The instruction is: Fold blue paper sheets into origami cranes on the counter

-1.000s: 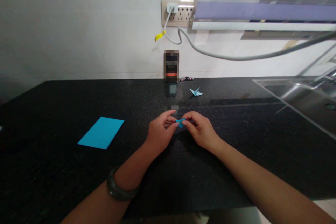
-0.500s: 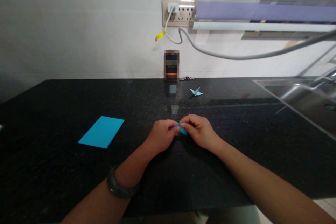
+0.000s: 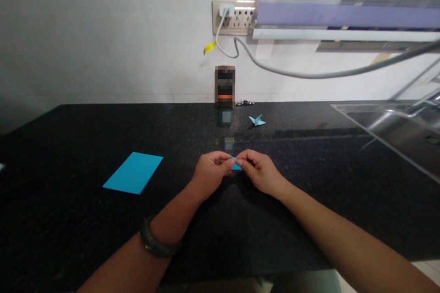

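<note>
Since half a second ago, the paper has swung from its downward tilt to lie more level between my fingertips. Left fingers and right fingers both pinch it, thumbs nearly meeting, above the middle of the black desk. Toward the left edge lies a blue sheet; near the back edge sits a pale folded crane. At that edge a device, its face blurred, stands upright near the white wall, with beads beside it. A steel sink takes up the right end. Overhead I see a socket, a drooping grey cable and a lavender blind.
</note>
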A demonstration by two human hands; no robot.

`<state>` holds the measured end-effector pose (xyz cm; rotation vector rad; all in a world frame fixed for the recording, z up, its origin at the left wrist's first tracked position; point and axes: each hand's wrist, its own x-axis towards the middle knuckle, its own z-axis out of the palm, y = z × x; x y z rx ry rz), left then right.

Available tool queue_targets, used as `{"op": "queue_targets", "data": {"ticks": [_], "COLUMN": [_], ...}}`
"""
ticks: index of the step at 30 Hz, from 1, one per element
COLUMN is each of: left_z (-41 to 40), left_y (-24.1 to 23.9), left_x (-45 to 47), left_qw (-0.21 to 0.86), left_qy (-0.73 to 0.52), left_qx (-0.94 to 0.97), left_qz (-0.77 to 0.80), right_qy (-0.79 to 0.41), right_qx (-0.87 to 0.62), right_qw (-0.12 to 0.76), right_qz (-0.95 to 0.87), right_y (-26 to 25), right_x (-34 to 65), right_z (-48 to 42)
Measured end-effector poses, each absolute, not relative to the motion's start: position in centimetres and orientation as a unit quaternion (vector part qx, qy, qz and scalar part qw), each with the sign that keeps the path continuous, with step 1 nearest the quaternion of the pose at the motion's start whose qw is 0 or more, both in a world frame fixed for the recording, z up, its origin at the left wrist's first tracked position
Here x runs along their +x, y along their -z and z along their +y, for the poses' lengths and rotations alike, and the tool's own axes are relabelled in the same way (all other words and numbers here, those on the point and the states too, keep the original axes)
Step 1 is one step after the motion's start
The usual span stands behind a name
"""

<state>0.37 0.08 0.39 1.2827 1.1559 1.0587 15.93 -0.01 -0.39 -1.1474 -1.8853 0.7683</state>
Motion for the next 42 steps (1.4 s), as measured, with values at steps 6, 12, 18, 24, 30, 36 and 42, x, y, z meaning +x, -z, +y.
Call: {"op": "queue_targets", "data": {"ticks": [6, 12, 18, 24, 30, 36, 42], "left_z": [0.2, -0.1, -0.2, -0.1, -0.4, -0.4, -0.5], "left_y": [-0.4, -0.3, -0.1, -0.4, -0.6, -0.7, -0.5], "left_x": [0.1, 0.2, 0.5, 0.5, 0.6, 0.5, 0.7], "left_qw": [0.483, 0.395, 0.469, 0.545, 0.595, 0.622, 0.617], "left_qy": [-0.462, -0.461, -0.494, -0.485, -0.38, -0.411, -0.418], "left_qx": [0.558, 0.614, 0.531, 0.476, 0.514, 0.466, 0.48], "left_qz": [0.492, 0.504, 0.504, 0.491, 0.488, 0.477, 0.463], "right_qy": [-0.422, -0.39, -0.493, -0.514, -0.511, -0.521, -0.49], "right_qx": [-0.45, -0.452, -0.447, -0.452, -0.442, -0.42, -0.435], "right_qw": [0.401, 0.425, 0.388, 0.434, 0.463, 0.447, 0.443], "right_qz": [-0.677, -0.681, -0.638, -0.586, -0.574, -0.594, -0.612], "right_y": [0.5, 0.0, 0.0, 0.3, 0.5, 0.5, 0.3], "right_x": [15.1, 14.7, 14.9, 15.6, 15.6, 15.2, 15.5], "right_z": [-0.5, -0.5, 0.1, 0.5, 0.5, 0.2, 0.2]}}
